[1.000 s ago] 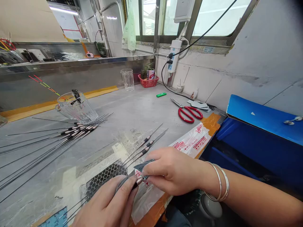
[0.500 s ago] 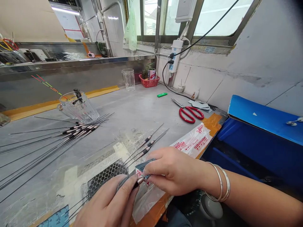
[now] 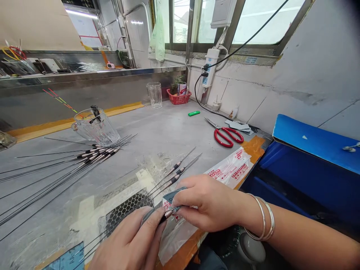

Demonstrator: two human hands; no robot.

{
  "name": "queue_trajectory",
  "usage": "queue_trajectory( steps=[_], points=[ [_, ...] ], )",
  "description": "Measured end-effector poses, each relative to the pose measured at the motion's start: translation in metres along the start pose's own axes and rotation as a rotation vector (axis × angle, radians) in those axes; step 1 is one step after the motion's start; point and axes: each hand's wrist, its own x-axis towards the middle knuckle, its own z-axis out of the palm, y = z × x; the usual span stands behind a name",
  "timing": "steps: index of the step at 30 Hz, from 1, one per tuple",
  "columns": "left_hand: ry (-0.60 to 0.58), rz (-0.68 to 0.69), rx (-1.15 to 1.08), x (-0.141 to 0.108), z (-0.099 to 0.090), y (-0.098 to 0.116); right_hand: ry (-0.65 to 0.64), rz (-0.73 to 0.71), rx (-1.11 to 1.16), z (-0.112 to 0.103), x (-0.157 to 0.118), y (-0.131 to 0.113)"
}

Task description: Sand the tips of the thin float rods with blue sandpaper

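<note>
My left hand (image 3: 131, 238) is closed around a thin float (image 3: 168, 214) with a dark and silvery-pink body, near the table's front edge. Thin stems stick out behind that hand to the lower left. Pinched in my right hand (image 3: 202, 202) is a folded grey-blue sheet (image 3: 173, 195), which wraps the float's end just beside my left fingertips. A few similar floats (image 3: 174, 176) lie just beyond my hands, over a black honeycomb mesh (image 3: 128, 210). Several more floats (image 3: 92, 155) are bunched at the left.
A glass mug (image 3: 97, 125) lies tilted behind the bunch. Red-handled scissors (image 3: 223, 137), a green object (image 3: 194, 113), an upright glass (image 3: 155, 95) and a red basket (image 3: 179, 98) stand or lie farther back. Printed plastic (image 3: 230, 168) lines the front edge; a blue box (image 3: 315, 138) is at right.
The whole view has shifted slightly, so things appear a little farther right. Both hands keep their hold on the float and the sheet, with hardly any movement.
</note>
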Motion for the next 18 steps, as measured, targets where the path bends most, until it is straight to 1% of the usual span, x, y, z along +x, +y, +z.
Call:
queue_trajectory(
  steps=[7,15,18],
  points=[
    [0.025,0.036,0.051,0.0039,0.0011,0.0013,-0.019,0.021,-0.018,0.0006,0.0014,-0.0008],
    [-0.001,0.03,0.048,0.0023,0.0016,-0.0001,-0.025,0.046,-0.039,-0.0007,-0.003,0.0026],
    [0.015,0.037,0.025,0.0042,0.001,-0.0011,-0.019,0.056,-0.042,-0.002,-0.0047,0.0031]
  ],
)
